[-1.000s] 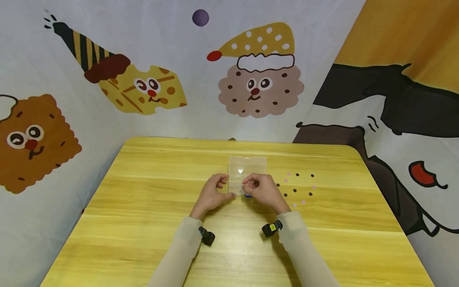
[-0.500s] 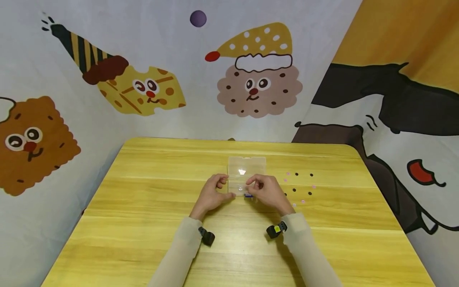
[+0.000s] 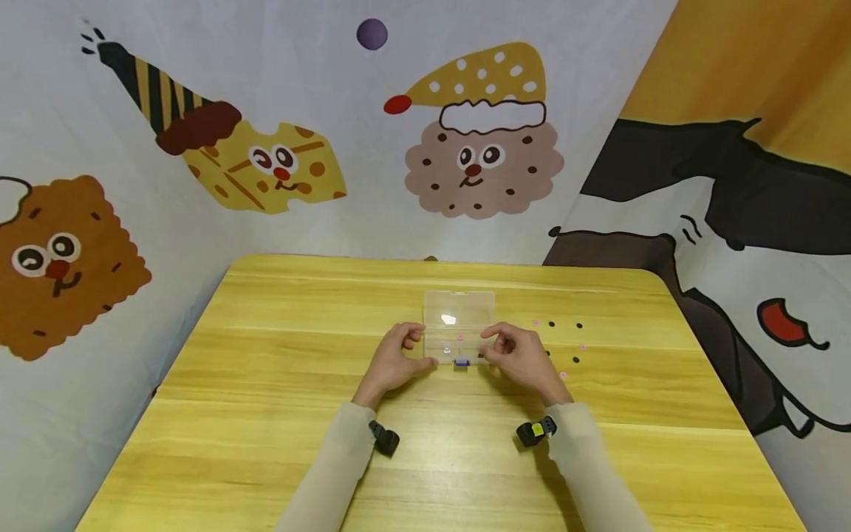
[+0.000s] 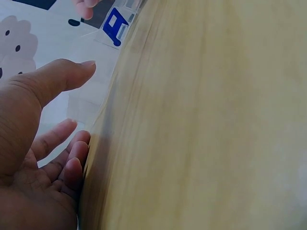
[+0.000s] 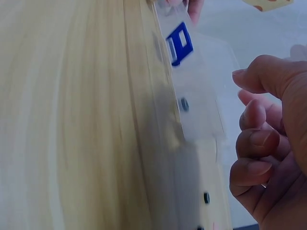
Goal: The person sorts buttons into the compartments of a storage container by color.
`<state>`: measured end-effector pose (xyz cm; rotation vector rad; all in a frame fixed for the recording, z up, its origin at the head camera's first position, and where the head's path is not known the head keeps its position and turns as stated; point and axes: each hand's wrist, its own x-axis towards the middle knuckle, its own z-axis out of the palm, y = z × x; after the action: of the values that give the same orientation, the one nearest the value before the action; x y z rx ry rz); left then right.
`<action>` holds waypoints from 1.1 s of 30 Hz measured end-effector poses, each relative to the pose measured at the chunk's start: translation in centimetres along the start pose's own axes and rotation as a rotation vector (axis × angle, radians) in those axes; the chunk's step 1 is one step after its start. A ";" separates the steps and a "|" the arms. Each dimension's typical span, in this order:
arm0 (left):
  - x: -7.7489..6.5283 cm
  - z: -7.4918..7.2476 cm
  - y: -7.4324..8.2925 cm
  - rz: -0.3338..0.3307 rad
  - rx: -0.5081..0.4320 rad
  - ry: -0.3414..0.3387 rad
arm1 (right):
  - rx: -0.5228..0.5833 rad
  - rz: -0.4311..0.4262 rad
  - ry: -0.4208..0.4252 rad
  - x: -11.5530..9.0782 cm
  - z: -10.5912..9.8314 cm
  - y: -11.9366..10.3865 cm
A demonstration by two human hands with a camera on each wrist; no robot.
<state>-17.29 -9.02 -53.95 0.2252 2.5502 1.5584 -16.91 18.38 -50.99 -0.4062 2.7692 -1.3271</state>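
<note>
A clear plastic box (image 3: 435, 343) with a blue latch (image 3: 462, 363) lies on the table, its lid (image 3: 459, 307) swung back. My left hand (image 3: 392, 363) holds the box's left end, thumb at the front corner and index finger at the back. A small pink disc (image 3: 459, 338) and a small black disc (image 5: 184, 104) show within the box's outline. My right hand (image 3: 521, 358) hovers at the right end, thumb and index finger parted. In the right wrist view its other fingers (image 5: 256, 143) are loosely curled, with nothing visible between them.
Several small black and pink discs lie on the wooden table (image 3: 266, 414) right of the box, such as a black disc (image 3: 575, 360) and a pink disc (image 3: 583, 347). My right hand hides part of that area. A cartoon-printed cloth (image 3: 372, 148) hangs behind the table.
My right hand has moved right, from over the box's middle to its right end, and its thumb and index finger have parted. The pink disc and the latch are uncovered. My left hand stays put.
</note>
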 end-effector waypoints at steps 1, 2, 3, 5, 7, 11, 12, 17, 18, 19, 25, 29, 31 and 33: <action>0.0 0.0 0.0 -0.004 0.000 0.000 | -0.002 0.003 0.004 -0.1 -0.2 0.1; 0.0 0.0 0.0 -0.006 0.001 -0.001 | -0.002 0.006 0.006 -0.2 -0.5 0.3; 0.0 0.0 0.0 -0.006 0.003 -0.001 | -0.003 0.014 0.009 -0.4 -0.7 0.5; 0.0 0.1 0.0 -0.009 0.001 -0.004 | -0.004 0.028 0.017 -0.6 -1.1 0.9; 0.0 0.1 0.1 -0.005 0.001 -0.003 | -0.010 0.042 0.030 -0.9 -1.4 1.4; -0.1 0.1 0.3 0.000 -0.001 0.000 | -0.028 0.058 0.045 -1.4 -2.1 2.4; -0.1 0.2 0.3 0.002 0.000 0.002 | -0.036 0.060 0.051 -1.6 -2.3 2.6; -0.1 0.2 0.2 0.004 0.002 0.002 | -0.065 0.070 0.071 -2.3 -3.5 3.6; 0.0 0.2 0.2 0.003 0.002 0.001 | -0.066 0.079 0.073 -2.5 -3.8 3.7; 0.0 0.2 0.1 0.001 0.001 0.001 | -0.066 0.088 0.072 -2.6 -4.1 3.9; -0.1 0.2 0.1 -0.004 -0.007 0.000 | -0.085 0.146 0.080 -3.6 -5.9 4.8; -0.1 0.1 0.2 -0.005 -0.003 0.001 | -0.074 0.167 0.096 -4.2 -7.0 5.5; -0.1 0.1 0.3 -0.009 -0.006 0.000 | -0.073 0.182 0.091 -4.5 -7.4 5.9; -0.1 0.1 0.3 -0.013 -0.010 -0.001 | -0.078 0.201 0.089 -4.8 -7.8 6.3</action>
<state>-17.14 -8.84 -53.68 0.2070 2.5376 1.5659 -14.78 29.29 -51.28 -0.0696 2.8488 -1.2230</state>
